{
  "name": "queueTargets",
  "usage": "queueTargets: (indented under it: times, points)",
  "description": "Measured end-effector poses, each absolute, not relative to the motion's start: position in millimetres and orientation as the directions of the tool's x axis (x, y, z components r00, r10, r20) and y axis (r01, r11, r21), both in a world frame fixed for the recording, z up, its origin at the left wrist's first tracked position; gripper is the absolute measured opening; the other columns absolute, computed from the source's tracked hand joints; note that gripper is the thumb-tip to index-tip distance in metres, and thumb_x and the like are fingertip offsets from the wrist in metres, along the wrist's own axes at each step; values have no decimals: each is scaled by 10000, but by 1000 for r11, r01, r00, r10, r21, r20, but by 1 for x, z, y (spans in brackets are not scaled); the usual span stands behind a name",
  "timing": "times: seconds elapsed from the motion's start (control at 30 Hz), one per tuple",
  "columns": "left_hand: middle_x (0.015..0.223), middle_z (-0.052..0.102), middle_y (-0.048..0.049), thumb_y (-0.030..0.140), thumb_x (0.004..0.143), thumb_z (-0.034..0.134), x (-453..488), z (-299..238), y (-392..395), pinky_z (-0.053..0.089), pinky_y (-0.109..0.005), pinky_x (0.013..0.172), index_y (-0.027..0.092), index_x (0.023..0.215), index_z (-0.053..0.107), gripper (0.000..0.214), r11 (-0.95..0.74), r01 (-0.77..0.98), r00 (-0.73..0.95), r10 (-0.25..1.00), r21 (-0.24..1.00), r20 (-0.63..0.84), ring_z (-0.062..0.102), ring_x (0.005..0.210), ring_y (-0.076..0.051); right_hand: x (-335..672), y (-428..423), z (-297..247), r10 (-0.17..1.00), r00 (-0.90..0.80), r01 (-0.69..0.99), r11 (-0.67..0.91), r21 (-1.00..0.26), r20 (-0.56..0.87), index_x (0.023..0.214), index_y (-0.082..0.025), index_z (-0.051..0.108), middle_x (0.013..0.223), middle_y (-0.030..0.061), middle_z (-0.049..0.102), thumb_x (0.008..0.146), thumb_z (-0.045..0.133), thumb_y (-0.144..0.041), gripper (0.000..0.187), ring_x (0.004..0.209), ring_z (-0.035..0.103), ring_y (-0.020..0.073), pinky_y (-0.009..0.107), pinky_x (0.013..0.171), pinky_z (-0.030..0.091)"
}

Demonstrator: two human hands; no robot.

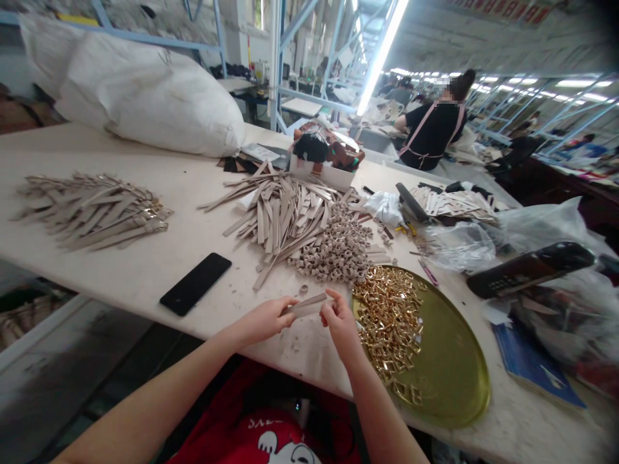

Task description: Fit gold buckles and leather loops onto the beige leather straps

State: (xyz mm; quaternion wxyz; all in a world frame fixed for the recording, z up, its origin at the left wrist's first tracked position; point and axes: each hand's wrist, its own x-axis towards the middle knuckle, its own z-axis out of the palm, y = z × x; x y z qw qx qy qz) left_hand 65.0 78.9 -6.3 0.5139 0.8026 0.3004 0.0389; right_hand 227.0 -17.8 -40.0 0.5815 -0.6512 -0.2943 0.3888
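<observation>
A beige strap (309, 305) stretches between my two hands, just above the table's near edge. My left hand (271, 319) pinches its left end, and the fingers of my right hand (338, 314) are closed on its right end. Beyond them lie a heap of small beige loops (333, 248) and a fanned pile of loose beige straps (285, 212). Close to my right hand, many gold buckles (389, 316) are spread over the left part of a round gold tray (452, 367). Straps with gold hardware (101, 209) are stacked at the far left.
A black phone (196, 283) lies left of my hands. A big white sack (140, 96) and a filled white box (322, 173) stand at the back. On the right are a black bottle-like object (532, 267), a blue booklet (536, 367) and plastic bags (459, 245). Another person (432, 132) works beyond the table.
</observation>
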Motion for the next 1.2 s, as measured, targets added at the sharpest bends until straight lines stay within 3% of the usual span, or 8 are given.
queueTargets:
  times: [0.2,0.33,0.43,0.57,0.67,0.73,0.93,1.2]
  points:
    - [1157,546,-106,311,819,467,71,-15,90,359,-356,928,181,1110,564,334,-657,508,744,660,557,100,495,1057,-227,225,0,-57,837,529,-90,-109,-990,-140,954,-182,477,646,-38,489,750,502,-320,247,542,464,103,224,501,372]
    - [971,630,-79,308,842,425,74,-12,86,410,-314,813,175,968,607,258,-657,459,808,589,598,27,559,907,-203,222,-4,-58,910,404,-67,-74,-995,-95,915,-192,497,722,-10,538,775,497,-332,198,582,491,111,240,539,406]
    - [685,616,-26,297,835,399,73,-12,82,412,-254,608,170,781,580,228,-467,539,757,634,701,-159,564,639,-156,225,-5,-52,913,404,90,-108,-990,-63,978,-191,506,750,13,564,815,450,-348,233,605,508,133,265,565,424]
    - [614,553,17,259,799,391,70,-16,75,375,-203,503,161,748,509,162,44,448,624,700,893,-347,481,481,-90,238,14,-39,889,433,582,-148,-800,151,945,-188,558,867,60,581,842,410,-293,209,763,539,178,294,680,411]
    - [689,557,6,158,710,434,68,-13,66,342,-164,455,140,775,507,99,497,237,596,604,834,-529,442,459,-50,241,37,-35,945,303,818,-192,-543,122,871,-204,597,899,70,586,811,471,-240,144,791,548,186,278,689,377]
    - [707,549,-3,110,657,456,65,-8,61,327,-150,442,124,787,522,147,653,141,602,540,744,-588,432,460,-35,239,49,-37,961,268,860,-203,-467,76,805,-210,606,836,62,591,758,541,-202,81,747,549,186,271,656,358]
    - [759,556,-30,106,650,512,47,9,42,353,-145,436,112,929,568,285,728,23,625,524,686,-578,473,528,-52,238,40,-42,953,272,855,-175,-489,135,729,-184,558,782,62,580,738,512,-145,62,732,534,187,269,645,351]
    - [787,581,-47,128,696,527,43,18,16,369,-155,446,109,929,589,242,720,9,658,518,694,-546,488,548,-62,247,3,-38,915,340,820,-176,-544,217,843,-166,556,854,71,579,794,432,-199,137,788,525,182,283,715,398]
